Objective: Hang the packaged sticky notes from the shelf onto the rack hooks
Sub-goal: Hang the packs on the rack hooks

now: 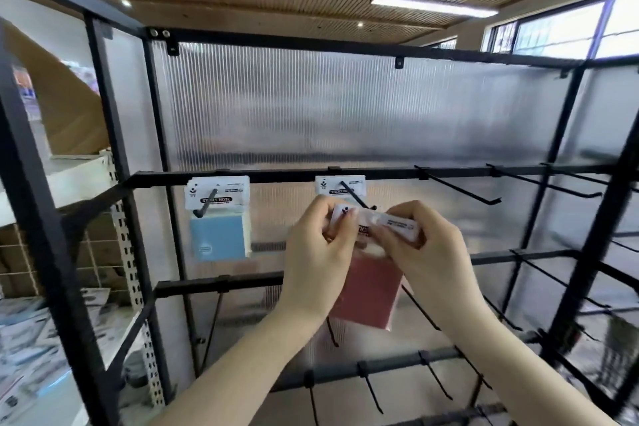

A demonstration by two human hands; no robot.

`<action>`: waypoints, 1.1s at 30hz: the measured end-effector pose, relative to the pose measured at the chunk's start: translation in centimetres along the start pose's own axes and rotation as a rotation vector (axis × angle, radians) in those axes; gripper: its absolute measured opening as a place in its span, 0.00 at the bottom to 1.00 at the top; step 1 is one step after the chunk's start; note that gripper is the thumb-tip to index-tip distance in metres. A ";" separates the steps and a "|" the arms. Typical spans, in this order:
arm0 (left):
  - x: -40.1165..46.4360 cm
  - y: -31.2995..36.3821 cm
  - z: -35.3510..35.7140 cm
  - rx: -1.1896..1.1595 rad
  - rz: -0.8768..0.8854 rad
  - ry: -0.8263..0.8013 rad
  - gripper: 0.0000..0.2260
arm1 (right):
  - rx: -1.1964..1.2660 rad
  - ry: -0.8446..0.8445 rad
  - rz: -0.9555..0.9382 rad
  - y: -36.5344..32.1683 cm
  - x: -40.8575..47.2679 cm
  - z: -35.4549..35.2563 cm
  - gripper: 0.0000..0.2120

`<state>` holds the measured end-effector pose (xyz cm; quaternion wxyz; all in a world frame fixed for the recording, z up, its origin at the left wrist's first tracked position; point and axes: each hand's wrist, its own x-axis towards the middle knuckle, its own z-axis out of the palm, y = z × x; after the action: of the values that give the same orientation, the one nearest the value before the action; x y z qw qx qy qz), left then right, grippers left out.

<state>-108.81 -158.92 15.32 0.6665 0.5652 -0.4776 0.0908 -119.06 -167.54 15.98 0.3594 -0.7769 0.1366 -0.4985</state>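
- Holding, in both hands, one pink packet of sticky notes with a white printed card header (366,290), raised in front of the black metal display rack (311,175).
- Pinching, with my left hand (316,252), the left end of the header; fingers are curling round the card's top corner.
- Pinching, with my right hand (423,252), the right end of the same header; thumb and fingers are closing on it from the right.
- Hanging below both grips: the pink block of the packet, its long axis running downward and leaning a little to the right.
- Lying between my hands: the header, running left to right and slightly tilted, its hang hole not clearly visible to me.
- Pointing toward me, just above and behind the header: the black wire hook (358,196) on the upper bar, already carrying a white-headed packet (340,187) at its back. Its tip is showing just over the header's top edge, between my two hands and about equally near both.
- Judging: the header is needing to come up and back so the tip enters the hole.
- Hanging already, to the left on a neighbouring hook: a blue packet of sticky notes (219,237).
- Standing free to the right: several bare hooks (460,188).
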 end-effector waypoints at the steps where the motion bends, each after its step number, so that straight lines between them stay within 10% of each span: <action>1: 0.4 -0.1 0.5 -0.008 -0.011 -0.001 0.10 | 0.031 0.010 0.013 0.2 0.6 -0.3 0.08; 11: 2.5 -3.1 2.1 0.030 -0.184 -0.032 0.06 | 0.306 -0.063 0.203 5.0 3.9 0.1 0.02; 33: 9.6 -10.5 2.8 0.776 0.009 0.003 0.09 | -0.385 -0.078 0.057 10.8 11.4 5.7 0.13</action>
<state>-98.26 -168.92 15.13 0.4032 0.7731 -0.4093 0.2686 -107.18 -179.21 14.82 0.2231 -0.8459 0.2374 -0.4222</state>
